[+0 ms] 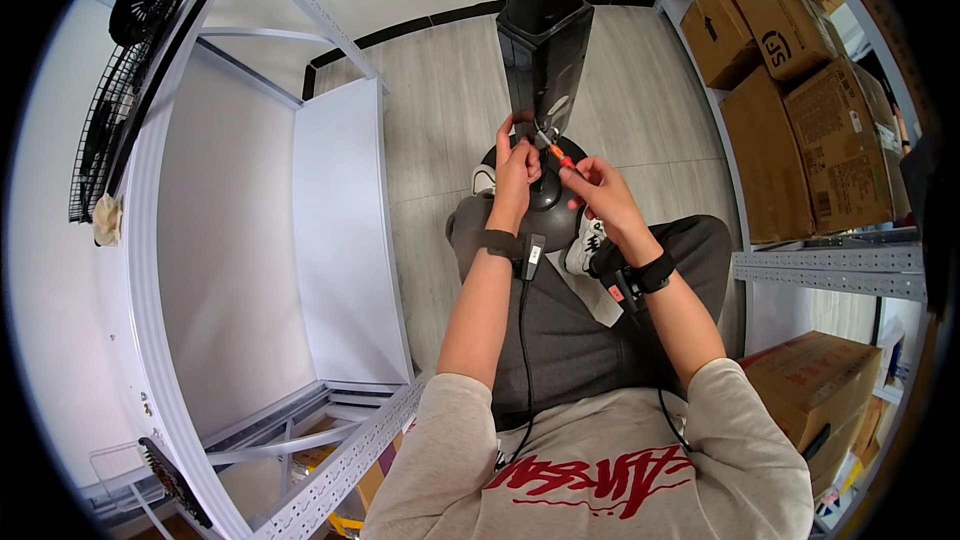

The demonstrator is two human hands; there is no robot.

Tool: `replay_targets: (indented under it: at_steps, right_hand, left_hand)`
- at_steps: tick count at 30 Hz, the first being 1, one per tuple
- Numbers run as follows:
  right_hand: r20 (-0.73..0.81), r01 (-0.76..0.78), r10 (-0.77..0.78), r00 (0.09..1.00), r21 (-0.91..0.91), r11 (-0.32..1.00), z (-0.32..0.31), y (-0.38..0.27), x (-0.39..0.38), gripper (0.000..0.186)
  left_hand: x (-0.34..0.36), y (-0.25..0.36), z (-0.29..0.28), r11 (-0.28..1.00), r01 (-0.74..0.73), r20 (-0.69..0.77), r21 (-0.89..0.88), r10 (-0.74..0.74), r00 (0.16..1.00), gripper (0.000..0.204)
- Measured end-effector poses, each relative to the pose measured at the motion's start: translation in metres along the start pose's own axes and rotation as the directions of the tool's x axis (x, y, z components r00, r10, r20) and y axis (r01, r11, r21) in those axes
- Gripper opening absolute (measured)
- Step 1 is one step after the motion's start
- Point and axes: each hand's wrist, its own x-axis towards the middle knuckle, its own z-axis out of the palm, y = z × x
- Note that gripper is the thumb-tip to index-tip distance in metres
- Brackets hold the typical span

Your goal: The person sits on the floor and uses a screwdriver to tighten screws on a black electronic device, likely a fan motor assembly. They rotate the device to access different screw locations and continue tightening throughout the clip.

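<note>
A tall glossy black stand [540, 60] rises from a round dark base [543, 195] between my legs. My left hand [515, 165] is against the stand's lower column, index finger raised and the other fingers curled; what they grip, if anything, I cannot make out. My right hand [600, 190] pinches the handle of a red-and-orange screwdriver [560, 155], whose far end meets a small metal piece [545, 137] on the column beside my left hand. Wrist devices with black cables are strapped to both forearms.
A white metal rack [135, 300] with a pale board and black wire items [95, 130] stands at left. At right, a shelf [830, 265] holds several cardboard boxes [760, 150], with another box [810, 380] lower down. My shoes rest on the pale floor [640, 90] beside the base.
</note>
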Motion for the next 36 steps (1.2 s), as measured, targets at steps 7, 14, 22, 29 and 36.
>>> replay_targets:
  at_steps: [7, 14, 22, 29, 36]
  right_hand:
    - [0.118, -0.225, 0.212, 0.97, 0.104, 0.969, -0.004, -0.01, 0.003, 0.033]
    - [-0.035, 0.03, -0.028, 0.999, 0.057, 0.998, -0.001, 0.0, 0.001, 0.027]
    - [-0.034, 0.065, -0.062, 0.997, 0.103, 0.993, -0.01, 0.007, -0.007, 0.027]
    - [-0.029, 0.075, -0.072, 0.997, 0.119, 0.99, -0.015, 0.012, -0.018, 0.024]
    - [-0.002, 0.014, -0.014, 1.0, 0.062, 0.998, -0.017, 0.023, -0.027, 0.021]
  left_hand:
    - [0.0, -0.002, -0.002, 1.0, 0.012, -0.015, -0.002, -0.012, 1.0, 0.049]
    - [-0.001, -0.001, -0.003, 1.0, 0.026, 0.014, -0.013, -0.026, 1.0, 0.054]
    - [-0.001, -0.002, -0.005, 0.996, 0.028, 0.036, -0.079, -0.026, 0.999, 0.059]
    - [-0.002, 0.0, -0.005, 0.991, 0.025, 0.056, -0.131, -0.018, 0.998, 0.059]
    - [-0.003, 0.001, -0.001, 0.997, 0.01, 0.047, -0.08, -0.006, 0.999, 0.056]
